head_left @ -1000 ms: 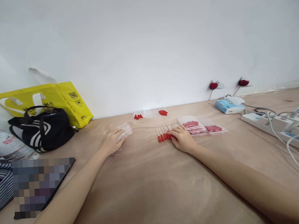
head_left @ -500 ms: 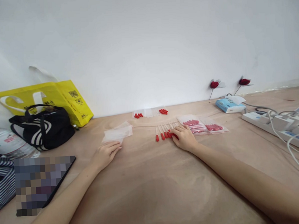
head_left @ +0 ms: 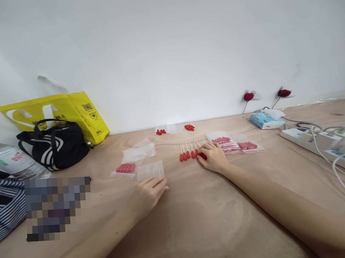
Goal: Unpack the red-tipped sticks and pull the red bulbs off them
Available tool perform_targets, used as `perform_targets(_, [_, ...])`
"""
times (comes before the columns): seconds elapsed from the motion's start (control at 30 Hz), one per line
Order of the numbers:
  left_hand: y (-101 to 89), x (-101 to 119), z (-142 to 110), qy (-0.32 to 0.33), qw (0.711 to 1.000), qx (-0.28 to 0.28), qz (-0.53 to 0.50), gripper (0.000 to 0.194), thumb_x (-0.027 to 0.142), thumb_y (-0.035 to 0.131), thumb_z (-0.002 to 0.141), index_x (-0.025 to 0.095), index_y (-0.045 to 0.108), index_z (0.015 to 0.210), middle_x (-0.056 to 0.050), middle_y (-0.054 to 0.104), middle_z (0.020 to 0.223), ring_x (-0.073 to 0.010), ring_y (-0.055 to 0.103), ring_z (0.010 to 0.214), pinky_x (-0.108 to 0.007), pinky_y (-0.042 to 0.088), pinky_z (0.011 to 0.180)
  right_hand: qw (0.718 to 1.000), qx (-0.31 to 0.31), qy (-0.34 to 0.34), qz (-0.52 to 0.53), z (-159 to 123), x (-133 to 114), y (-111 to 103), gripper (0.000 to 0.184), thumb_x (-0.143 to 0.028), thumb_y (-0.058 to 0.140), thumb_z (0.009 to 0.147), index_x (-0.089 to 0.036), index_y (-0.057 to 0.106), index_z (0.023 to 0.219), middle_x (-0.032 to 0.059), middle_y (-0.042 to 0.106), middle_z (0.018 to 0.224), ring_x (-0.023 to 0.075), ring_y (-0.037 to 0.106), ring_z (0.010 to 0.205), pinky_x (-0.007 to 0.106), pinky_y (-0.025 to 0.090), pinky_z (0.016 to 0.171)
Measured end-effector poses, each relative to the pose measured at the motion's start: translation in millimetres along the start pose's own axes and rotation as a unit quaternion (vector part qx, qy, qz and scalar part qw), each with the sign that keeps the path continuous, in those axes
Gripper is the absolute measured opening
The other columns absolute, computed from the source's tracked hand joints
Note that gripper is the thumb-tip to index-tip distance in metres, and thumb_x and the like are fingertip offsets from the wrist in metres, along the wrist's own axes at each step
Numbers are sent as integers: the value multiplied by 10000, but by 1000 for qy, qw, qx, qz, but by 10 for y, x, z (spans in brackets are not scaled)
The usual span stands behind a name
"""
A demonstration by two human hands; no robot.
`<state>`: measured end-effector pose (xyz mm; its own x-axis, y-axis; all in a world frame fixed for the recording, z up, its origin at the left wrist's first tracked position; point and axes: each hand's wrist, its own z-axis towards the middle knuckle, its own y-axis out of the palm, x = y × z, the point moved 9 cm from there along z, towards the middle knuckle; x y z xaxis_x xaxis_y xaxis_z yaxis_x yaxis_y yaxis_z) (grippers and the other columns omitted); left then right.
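Note:
My left hand [head_left: 151,191] has its fingers together on the near edge of a clear plastic zip bag [head_left: 151,169], which lies flat with nothing visible inside. Left of it is a zip bag with several red bulbs [head_left: 125,168], and behind that are more clear bags [head_left: 140,150]. A row of thin, pale-stemmed droppers with red bulbs [head_left: 188,155] lies mid-table, bulbs toward me. At the row's right end, my right hand [head_left: 213,157] is curled over the red bulbs, its fingertips partly hidden. Filled zip bags [head_left: 228,148] lie just beyond that hand.
By the wall lie small bags with red bulbs [head_left: 189,127]. A yellow bag [head_left: 88,118], a black bag [head_left: 66,146] and a large bottle [head_left: 15,162] stand at left. A tissue pack [head_left: 266,121], two artificial roses [head_left: 248,96] and a power strip [head_left: 300,138] are at right.
My left hand has moved right with a clear bag, uncovering the bag of red bulbs. Droppers at the left of the row lie closer together; my right hand stays nearly in place.

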<state>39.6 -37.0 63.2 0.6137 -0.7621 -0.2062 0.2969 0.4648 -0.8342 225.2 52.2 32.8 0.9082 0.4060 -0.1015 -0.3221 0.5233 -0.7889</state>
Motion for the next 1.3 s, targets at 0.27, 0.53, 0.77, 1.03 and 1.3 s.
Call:
perform_targets(0.27, [174, -419, -64, -27, 967, -192, -165, 424, 423, 493, 779, 237, 517, 1159, -78, 484, 1253, -249, 408, 1179, -423, 376, 950, 997, 19, 25, 71, -9, 134, 53, 153, -122, 427, 752, -177, 553, 819, 52, 578, 848, 173, 517, 828, 298, 341, 732])
perform_targets(0.53, [350, -495, -312, -90, 954, -221, -183, 502, 449, 462, 797, 286, 386, 1266, -59, 391, 1331, -260, 353, 1217, -431, 348, 960, 994, 39, -15, 101, 50, 2, 54, 129, -129, 423, 778, -183, 541, 773, 46, 566, 803, 167, 507, 795, 301, 363, 759])
perform_targets(0.77, [268, -197, -254, -117, 965, -176, -152, 478, 471, 383, 824, 286, 392, 1264, -62, 450, 1260, -258, 409, 1134, -434, 355, 929, 998, 7, -10, 64, 8, 69, 70, 145, -151, 428, 776, -174, 572, 775, 41, 586, 788, 155, 510, 768, 308, 314, 768])
perform_targets(1.03, [297, -76, -185, -10, 964, -194, -183, 674, 601, 483, 706, 310, 331, 1295, -63, 337, 1357, -309, 294, 1227, -508, 235, 990, 998, 39, -41, 14, -59, -119, -129, 166, -178, 454, 781, -192, 611, 833, 50, 615, 849, 181, 491, 840, 382, 227, 838])
perform_targets(1.3, [391, -37, -136, -111, 970, -165, -137, 519, 502, 437, 789, 282, 401, 1258, -85, 449, 1238, -280, 399, 1109, -471, 322, 911, 958, -104, -138, 230, -341, -680, -187, 240, -305, 583, 697, -222, 598, 923, 36, 590, 845, 173, 489, 806, 326, 332, 751])
